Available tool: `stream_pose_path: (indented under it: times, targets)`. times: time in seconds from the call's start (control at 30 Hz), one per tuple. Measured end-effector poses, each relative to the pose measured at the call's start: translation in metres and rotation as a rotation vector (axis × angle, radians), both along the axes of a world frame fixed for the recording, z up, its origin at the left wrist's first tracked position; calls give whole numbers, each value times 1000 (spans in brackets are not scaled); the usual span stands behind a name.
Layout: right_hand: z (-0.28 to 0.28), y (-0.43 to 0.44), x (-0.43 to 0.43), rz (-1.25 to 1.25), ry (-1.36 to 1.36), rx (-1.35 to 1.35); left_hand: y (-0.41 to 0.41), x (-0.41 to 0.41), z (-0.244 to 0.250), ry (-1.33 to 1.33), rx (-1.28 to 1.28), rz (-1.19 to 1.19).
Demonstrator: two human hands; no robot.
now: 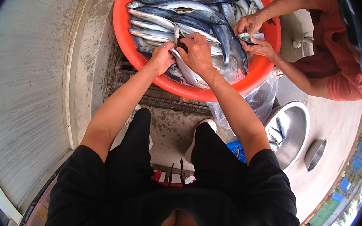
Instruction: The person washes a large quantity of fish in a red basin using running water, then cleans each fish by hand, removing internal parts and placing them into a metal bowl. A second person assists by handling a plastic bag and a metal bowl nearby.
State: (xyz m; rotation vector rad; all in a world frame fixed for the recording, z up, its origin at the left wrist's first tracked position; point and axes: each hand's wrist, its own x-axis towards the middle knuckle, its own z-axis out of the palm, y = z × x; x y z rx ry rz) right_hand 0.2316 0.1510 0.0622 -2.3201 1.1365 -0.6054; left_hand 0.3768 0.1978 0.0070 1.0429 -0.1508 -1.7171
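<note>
A large orange plastic tub [126,46] full of silvery, blue-backed fish [185,6] stands before me. Over its near part, my left hand [163,57] grips one side of a fish [187,70] that has been opened up. My right hand [195,51] is on the same fish, its fingers bent at the dark opening; the fingertips are partly hidden. More whole fish lie in rows beyond my hands. Clear plastic film [230,70] lies among the fish at the tub's near right side.
At the right, another person's hands [253,36] hold a fish over the tub. A steel basin [291,151] with several fish and a smaller metal bowl [316,155] stand on the ground. A metal grate [169,98] lies beneath the tub; a pale wall [39,48] rises at left.
</note>
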Motion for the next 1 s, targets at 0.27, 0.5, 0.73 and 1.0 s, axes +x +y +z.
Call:
stream_pose_path:
  times: [0.27,0.5,0.73,1.0]
  targets:
    - [-15,4,-2,65,98,-78,2,-5,5,4,-56,68]
    - [-8,1,-2,109,133,-24,1,-7,-4,-64,-175,24]
    - [-1,3,-15,170,-50,-47,0,-6,2,-114,-93,31]
    - [-12,-21,-20,100,-195,259,-4,-9,17,-290,-58,-75]
